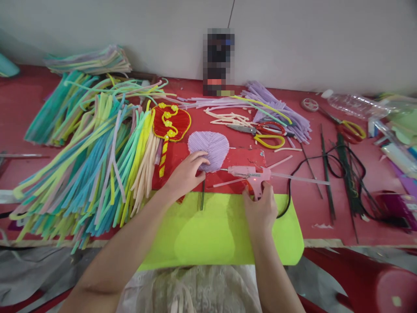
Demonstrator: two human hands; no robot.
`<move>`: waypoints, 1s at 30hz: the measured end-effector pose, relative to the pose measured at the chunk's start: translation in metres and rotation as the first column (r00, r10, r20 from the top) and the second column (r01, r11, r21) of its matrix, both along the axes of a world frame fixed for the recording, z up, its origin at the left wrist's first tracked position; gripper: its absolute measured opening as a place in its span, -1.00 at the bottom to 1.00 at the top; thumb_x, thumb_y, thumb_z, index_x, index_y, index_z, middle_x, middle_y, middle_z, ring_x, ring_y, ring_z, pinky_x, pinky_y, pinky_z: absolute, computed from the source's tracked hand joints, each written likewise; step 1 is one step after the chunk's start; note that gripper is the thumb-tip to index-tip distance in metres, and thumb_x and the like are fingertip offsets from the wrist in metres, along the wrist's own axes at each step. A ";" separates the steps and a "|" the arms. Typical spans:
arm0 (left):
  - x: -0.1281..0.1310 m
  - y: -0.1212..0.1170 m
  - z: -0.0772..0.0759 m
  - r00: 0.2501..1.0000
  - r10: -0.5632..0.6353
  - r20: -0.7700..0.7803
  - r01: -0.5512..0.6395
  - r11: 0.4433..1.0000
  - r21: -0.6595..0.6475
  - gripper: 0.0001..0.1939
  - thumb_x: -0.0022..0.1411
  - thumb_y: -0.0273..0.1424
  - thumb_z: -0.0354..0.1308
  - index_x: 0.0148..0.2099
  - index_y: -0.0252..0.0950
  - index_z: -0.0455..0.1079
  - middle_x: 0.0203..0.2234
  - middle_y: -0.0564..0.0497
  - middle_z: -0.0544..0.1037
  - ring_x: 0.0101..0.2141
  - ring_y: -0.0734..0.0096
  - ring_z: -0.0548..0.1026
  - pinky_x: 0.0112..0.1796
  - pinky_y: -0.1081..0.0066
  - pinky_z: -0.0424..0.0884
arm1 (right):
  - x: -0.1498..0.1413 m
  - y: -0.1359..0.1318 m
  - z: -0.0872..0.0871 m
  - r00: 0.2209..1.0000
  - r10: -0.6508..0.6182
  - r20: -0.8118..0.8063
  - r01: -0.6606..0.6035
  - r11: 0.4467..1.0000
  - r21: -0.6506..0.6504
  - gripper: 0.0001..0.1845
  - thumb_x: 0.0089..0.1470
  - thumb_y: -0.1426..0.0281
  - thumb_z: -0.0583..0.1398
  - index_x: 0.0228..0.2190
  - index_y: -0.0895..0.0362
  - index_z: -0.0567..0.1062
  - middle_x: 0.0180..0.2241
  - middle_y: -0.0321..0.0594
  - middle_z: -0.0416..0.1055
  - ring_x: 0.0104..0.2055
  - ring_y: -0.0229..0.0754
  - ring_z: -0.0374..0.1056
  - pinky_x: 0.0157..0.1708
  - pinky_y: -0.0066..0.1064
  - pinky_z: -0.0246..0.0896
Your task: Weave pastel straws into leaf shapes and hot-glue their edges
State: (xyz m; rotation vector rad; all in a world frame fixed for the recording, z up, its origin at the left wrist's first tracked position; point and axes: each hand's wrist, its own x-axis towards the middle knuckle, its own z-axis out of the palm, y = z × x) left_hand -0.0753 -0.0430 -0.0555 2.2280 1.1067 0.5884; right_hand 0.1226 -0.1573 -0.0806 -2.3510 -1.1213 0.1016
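A pink glue gun [243, 171] is gripped by its handle in my right hand [261, 208], its nozzle pointing left. That nozzle reaches the lower right edge of a lilac fan-shaped piece [211, 145] made of pipe cleaners. My left hand [187, 171] rests on the lower left of this piece, thumb and fingers closed on its edge. Dark wire stems [202, 198] stick out below it over a lime-green board [205, 234]. Just up and left lies a red fan [172, 124] with yellow trim, small yellow flowers and a striped handle.
Bundles of coloured pipe cleaners [97, 174] cover the left side. Lilac pipe cleaners [280, 111] lie behind, beside yellow-and-red-handled scissors [267, 134]. A black cord [296, 169] loops across the right, near dark wire stems [347, 178], another pair of scissors [350, 130] and a plastic bottle [356, 105].
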 end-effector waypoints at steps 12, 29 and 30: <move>0.000 0.000 0.000 1.000 0.001 -0.006 -0.001 1.000 -0.007 -0.74 0.15 -0.59 0.07 -0.11 -0.26 0.34 0.11 -0.08 0.35 0.10 0.27 0.35 0.11 0.19 0.32 | 0.001 0.002 0.000 1.000 0.004 -0.013 -0.004 1.000 -0.030 -0.51 0.02 0.16 0.07 -0.06 0.18 0.34 -0.21 -0.02 0.47 -0.42 -0.12 0.33 -0.41 -0.30 0.14; 0.000 -0.001 0.001 1.000 -0.010 -0.021 0.011 1.000 0.013 -0.74 0.14 -0.58 0.08 -0.10 -0.26 0.29 0.11 -0.11 0.34 0.11 0.25 0.34 0.11 0.18 0.30 | 0.003 0.004 -0.003 0.999 0.017 -0.037 -0.018 1.000 -0.013 -0.49 0.02 0.14 0.07 -0.04 0.17 0.32 -0.15 0.00 0.45 -0.34 -0.08 0.35 -0.35 -0.27 0.19; 0.000 -0.001 0.001 1.000 -0.010 -0.015 0.010 1.000 0.015 -0.74 0.14 -0.57 0.07 -0.10 -0.27 0.29 0.10 -0.11 0.34 0.11 0.25 0.33 0.13 0.17 0.29 | 0.003 0.005 -0.003 0.999 0.017 -0.039 -0.018 1.000 -0.018 -0.48 0.02 0.14 0.07 -0.04 0.17 0.32 -0.16 0.00 0.46 -0.32 -0.06 0.36 -0.35 -0.27 0.18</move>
